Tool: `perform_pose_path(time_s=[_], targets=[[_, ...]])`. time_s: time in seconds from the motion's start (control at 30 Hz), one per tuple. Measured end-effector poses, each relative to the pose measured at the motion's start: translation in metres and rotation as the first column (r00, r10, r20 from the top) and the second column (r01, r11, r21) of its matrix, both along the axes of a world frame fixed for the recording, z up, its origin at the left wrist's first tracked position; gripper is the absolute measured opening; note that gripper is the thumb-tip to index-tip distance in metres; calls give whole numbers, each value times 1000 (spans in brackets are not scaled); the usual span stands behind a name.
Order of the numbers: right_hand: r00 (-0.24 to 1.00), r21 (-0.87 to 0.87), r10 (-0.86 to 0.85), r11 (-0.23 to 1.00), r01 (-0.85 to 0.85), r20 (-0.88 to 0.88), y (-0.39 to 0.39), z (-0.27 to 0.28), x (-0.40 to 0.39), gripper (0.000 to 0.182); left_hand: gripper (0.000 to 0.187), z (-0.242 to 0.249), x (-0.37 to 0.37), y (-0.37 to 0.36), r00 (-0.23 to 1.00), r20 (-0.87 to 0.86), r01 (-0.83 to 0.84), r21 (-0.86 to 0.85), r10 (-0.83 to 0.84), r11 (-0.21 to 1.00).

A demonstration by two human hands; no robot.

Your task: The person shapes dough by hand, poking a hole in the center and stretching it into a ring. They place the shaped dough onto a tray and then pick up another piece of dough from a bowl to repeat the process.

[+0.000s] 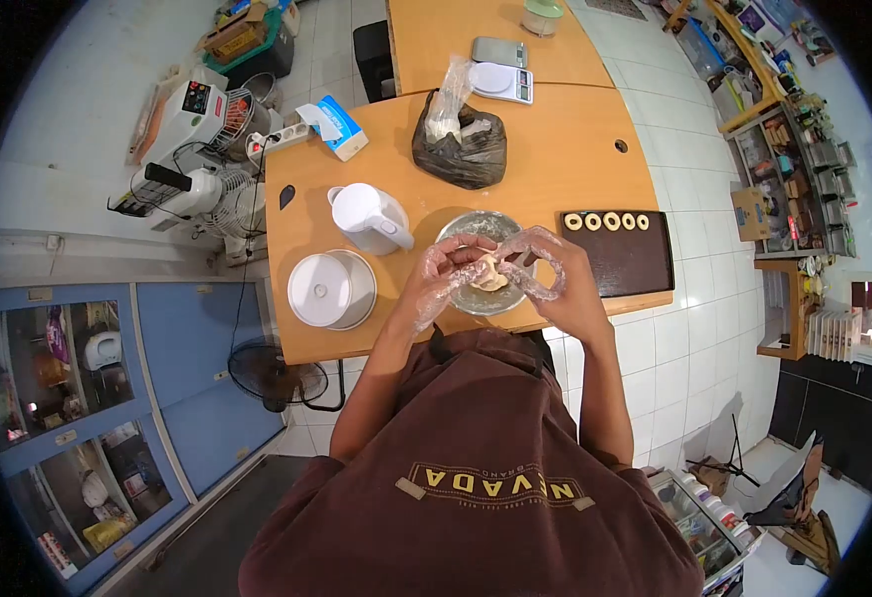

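Note:
Flour coats both my hands, which meet above a metal bowl [485, 302] near the table's front edge. A small pale piece of dough [496, 261] is pinched between the fingertips of my left hand [448, 279] and my right hand [545, 267]. Below it, more dough shows in the bowl, partly hidden by my fingers. To the right, a dark tray [630, 261] holds a row of several ring-shaped dough pieces [611, 222] along its far side.
Left of the bowl stand a white kettle [364, 214] and a round white container [321, 291]. Beyond are a black plastic bag [461, 154], a white scale [500, 82] and a blue tissue pack [340, 127]. The wooden table [565, 149] ends near my waist.

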State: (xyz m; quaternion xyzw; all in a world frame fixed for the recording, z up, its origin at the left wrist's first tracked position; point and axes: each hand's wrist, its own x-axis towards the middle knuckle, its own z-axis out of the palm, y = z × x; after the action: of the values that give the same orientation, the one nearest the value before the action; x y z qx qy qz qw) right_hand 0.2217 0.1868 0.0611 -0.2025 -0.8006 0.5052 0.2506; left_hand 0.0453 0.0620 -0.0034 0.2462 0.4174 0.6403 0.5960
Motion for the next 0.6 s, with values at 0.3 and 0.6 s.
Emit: perform_pose_path(time_s=[0.3, 0.6], targets=[[1000, -3, -3, 1000, 3, 16, 3, -7, -1, 22, 42, -4, -2, 2, 1000, -17, -10, 7, 10, 1000], [998, 50, -58, 997, 57, 20, -2, -6, -3, 20, 42, 1, 2, 5, 999, -32, -29, -5, 28, 1000]])
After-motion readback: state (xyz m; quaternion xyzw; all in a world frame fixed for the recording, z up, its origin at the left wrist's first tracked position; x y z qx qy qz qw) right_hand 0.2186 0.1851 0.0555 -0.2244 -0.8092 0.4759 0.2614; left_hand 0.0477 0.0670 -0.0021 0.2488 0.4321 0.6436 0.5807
